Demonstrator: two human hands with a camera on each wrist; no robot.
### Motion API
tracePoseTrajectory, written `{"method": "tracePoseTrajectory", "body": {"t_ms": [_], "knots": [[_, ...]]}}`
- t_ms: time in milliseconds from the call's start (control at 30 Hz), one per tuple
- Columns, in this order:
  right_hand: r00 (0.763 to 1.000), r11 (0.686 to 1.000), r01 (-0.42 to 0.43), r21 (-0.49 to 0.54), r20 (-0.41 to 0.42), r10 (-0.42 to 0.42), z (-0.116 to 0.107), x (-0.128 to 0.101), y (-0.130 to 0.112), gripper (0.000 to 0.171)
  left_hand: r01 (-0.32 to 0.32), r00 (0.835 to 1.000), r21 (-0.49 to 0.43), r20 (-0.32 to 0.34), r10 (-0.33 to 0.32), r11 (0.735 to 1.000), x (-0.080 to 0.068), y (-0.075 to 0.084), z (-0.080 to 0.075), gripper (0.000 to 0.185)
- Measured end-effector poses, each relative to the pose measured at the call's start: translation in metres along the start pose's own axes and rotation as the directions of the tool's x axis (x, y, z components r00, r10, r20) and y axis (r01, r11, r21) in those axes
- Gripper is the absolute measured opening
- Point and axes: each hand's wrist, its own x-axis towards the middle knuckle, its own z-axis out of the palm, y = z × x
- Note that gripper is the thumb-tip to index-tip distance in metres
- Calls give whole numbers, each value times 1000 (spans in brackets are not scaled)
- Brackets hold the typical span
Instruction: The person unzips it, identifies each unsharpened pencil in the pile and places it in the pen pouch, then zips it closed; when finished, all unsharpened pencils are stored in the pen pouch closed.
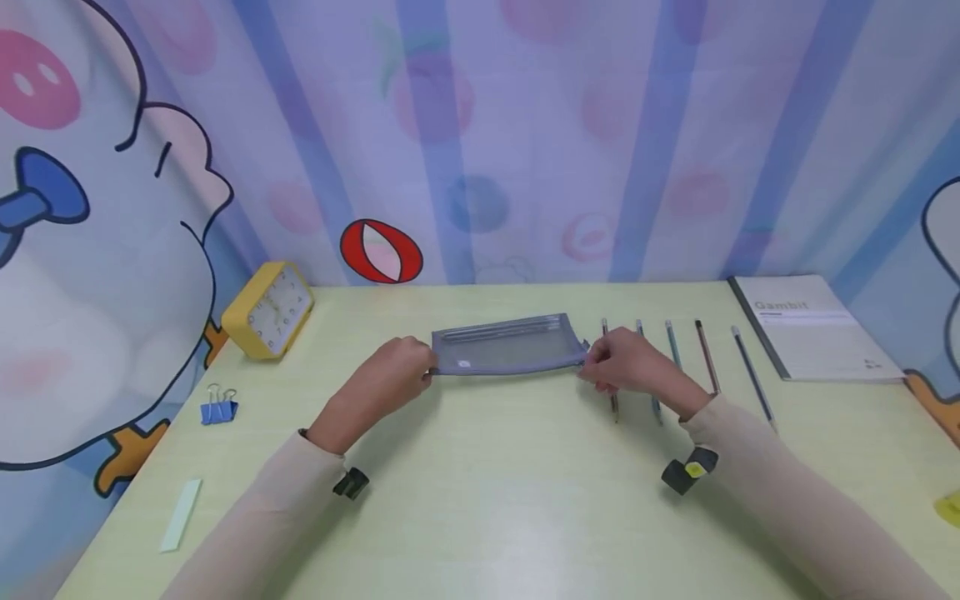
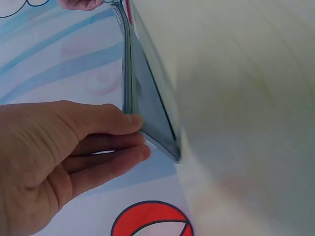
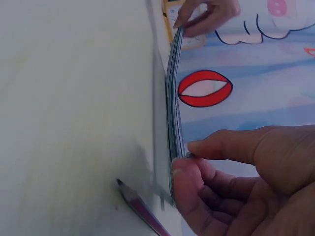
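Note:
A flat grey mesh zip pouch [image 1: 510,346] is stretched between both hands over the middle of the pale green table [image 1: 480,500]. My left hand [image 1: 420,371] pinches its left end; in the left wrist view the thumb and fingertips [image 2: 137,123] close on the pouch's corner [image 2: 147,113]. My right hand [image 1: 594,362] pinches the right end, thumb over fingers [image 3: 189,169] at the pouch's edge [image 3: 174,98]. Several pencils [image 1: 705,354] lie in a row just right of the pouch, partly under the right hand; one pencil tip [image 3: 138,206] shows below that hand.
A yellow alarm clock [image 1: 270,310] stands at the back left. Blue binder clips [image 1: 219,408] and a pale green strip [image 1: 182,514] lie near the left edge. A grey-spined notebook [image 1: 813,329] lies at the back right. Patterned curtains close off the table's back and sides.

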Motion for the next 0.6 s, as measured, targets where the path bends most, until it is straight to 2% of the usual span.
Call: {"method": "tracePoseTrajectory", "body": {"t_ms": [100, 233, 333, 500, 600], "knots": [[1000, 999, 11, -54, 16, -10, 10, 0, -1, 20, -15, 999, 19, 38, 15, 1000, 4, 0, 5, 14], [1000, 994, 11, -111, 6, -11, 20, 0, -1, 25, -37, 998, 28, 56, 36, 999, 7, -3, 13, 10], [999, 993, 32, -116, 0, -32, 26, -2, 0, 22, -45, 997, 24, 67, 43, 999, 6, -4, 17, 10], [995, 990, 97, -100, -21, -99, 22, -10, -1, 14, 0, 997, -64, 77, 5, 998, 0, -9, 15, 12], [992, 988, 114, -101, -46, -119, 8, -18, -4, 15, 49, 997, -112, 62, -42, 992, -7, -13, 9, 27]]}}
